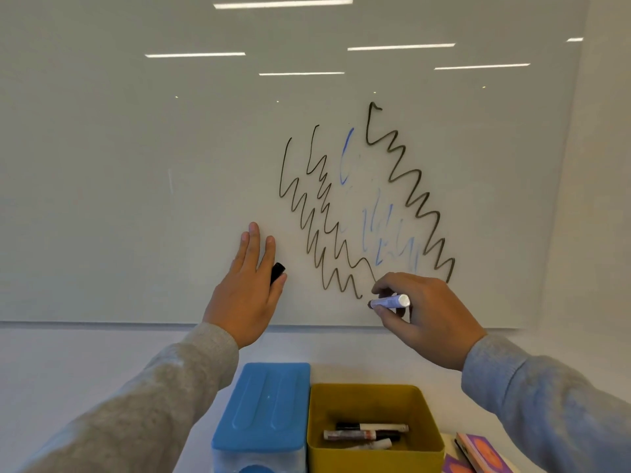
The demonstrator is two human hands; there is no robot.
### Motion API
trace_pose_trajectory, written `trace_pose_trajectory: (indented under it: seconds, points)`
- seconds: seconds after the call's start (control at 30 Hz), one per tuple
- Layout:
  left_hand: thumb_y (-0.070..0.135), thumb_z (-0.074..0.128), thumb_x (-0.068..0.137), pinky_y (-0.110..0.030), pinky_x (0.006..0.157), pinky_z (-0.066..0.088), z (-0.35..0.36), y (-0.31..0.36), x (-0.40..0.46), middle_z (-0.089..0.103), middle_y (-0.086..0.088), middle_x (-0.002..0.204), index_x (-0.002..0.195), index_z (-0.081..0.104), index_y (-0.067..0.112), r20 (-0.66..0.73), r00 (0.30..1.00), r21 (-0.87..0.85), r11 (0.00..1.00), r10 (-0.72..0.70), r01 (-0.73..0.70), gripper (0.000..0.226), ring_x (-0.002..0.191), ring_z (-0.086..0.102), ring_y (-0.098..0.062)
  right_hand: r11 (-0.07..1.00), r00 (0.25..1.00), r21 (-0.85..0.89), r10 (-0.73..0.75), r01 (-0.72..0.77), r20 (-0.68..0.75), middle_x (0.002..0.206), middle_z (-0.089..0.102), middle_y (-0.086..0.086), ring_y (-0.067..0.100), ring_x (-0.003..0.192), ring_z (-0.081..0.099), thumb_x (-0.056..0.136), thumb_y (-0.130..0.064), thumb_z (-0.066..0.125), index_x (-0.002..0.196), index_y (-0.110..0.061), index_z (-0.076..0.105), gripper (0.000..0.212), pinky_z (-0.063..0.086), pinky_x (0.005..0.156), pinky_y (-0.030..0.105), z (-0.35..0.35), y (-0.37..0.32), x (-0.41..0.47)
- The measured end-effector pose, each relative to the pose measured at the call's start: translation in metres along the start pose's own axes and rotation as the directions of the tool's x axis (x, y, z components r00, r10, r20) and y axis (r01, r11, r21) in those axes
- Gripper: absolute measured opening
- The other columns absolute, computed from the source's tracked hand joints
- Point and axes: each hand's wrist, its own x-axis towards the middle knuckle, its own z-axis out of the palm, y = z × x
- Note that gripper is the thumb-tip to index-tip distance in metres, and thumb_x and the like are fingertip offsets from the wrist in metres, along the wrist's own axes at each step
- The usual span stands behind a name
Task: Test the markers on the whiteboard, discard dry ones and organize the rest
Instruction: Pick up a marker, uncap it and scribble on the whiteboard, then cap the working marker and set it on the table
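Below, spare markers (367,435) lay in the yellow bin (375,448); the right hand (426,319) pinched a light, stiff marker (391,301) mid-barrel at the whiteboard (136,165), while the flat-fingered left hand (247,288) apparently trapped its cap (277,272).

Bright, even overhead lighting, soft focus

Ceiling strip lights glare off the whiteboard (136,165) from 10 to 2 o'clock; the sleeves (546,404) blur slightly, and edges bow with wide-angle distortion.
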Motion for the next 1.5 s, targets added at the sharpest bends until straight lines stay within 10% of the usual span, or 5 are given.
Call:
trace_pose_trajectory:
  seconds: [0.37,0.57,0.9,1.2,1.5]
  points:
    - [0.025,0.047,0.101,-0.042,0.086,0.048,0.022,0.000,-0.042,0.058,0.003,0.111,0.106,0.058,0.021,-0.137,0.987,-0.088,0.992,0.080,-0.093,0.012,0.104,0.052,-0.023,0.935,0.980,0.302,0.199,-0.184,-0.021,0.079,0.074,-0.005,0.017,0.050,0.054,0.091,-0.017,0.069,0.110,-0.037,0.037,0.042,0.048,0.051,0.036,0.008,-0.023,-0.011]
    - [0.033,0.048,0.103,-0.031,0.053,0.038,0.043,0.033,-0.090,0.044,0.010,0.057,0.071,0.043,0.021,0.119,0.981,-0.600,0.777,-0.152,0.193,0.034,0.051,0.040,-0.006,0.869,0.959,0.423,0.284,-0.257,0.000,0.080,0.074,-0.019,0.025,0.055,0.055,0.092,-0.010,0.067,0.115,-0.032,0.039,0.043,0.052,0.051,0.039,0.025,-0.035,-0.036]
    - [0.032,0.041,0.099,-0.034,0.060,0.034,0.062,0.051,-0.146,0.042,-0.007,0.068,0.082,0.046,-0.005,0.338,0.937,-0.857,0.384,-0.088,0.345,0.041,0.062,0.037,-0.022,0.627,0.816,0.649,0.578,-0.430,-0.018,0.077,0.069,0.009,0.024,0.061,0.066,0.089,-0.017,0.073,0.112,-0.031,0.046,0.039,0.055,0.055,0.034,0.059,-0.043,-0.085]
    - [0.027,0.057,0.100,-0.016,0.069,0.047,0.072,0.034,-0.147,0.060,0.010,0.071,0.129,0.065,0.023,0.359,0.932,-0.725,0.645,0.056,0.241,0.031,0.067,0.057,-0.003,0.199,0.594,0.890,0.799,-0.410,0.095,0.066,0.070,0.003,0.019,0.053,0.057,0.091,-0.010,0.071,0.114,-0.022,0.049,0.034,0.046,0.049,0.029,0.092,-0.058,-0.113]
    - [0.031,0.060,0.096,-0.012,0.063,0.041,0.072,0.039,-0.149,0.057,0.022,0.074,0.129,0.065,0.033,0.342,0.924,-0.679,0.724,0.170,0.118,0.033,0.066,0.050,-0.003,0.193,0.598,0.879,0.792,-0.437,0.123,0.071,0.067,0.007,0.019,0.055,0.058,0.091,-0.012,0.071,0.112,-0.015,0.051,0.029,0.047,0.049,0.028,0.100,-0.066,-0.122]
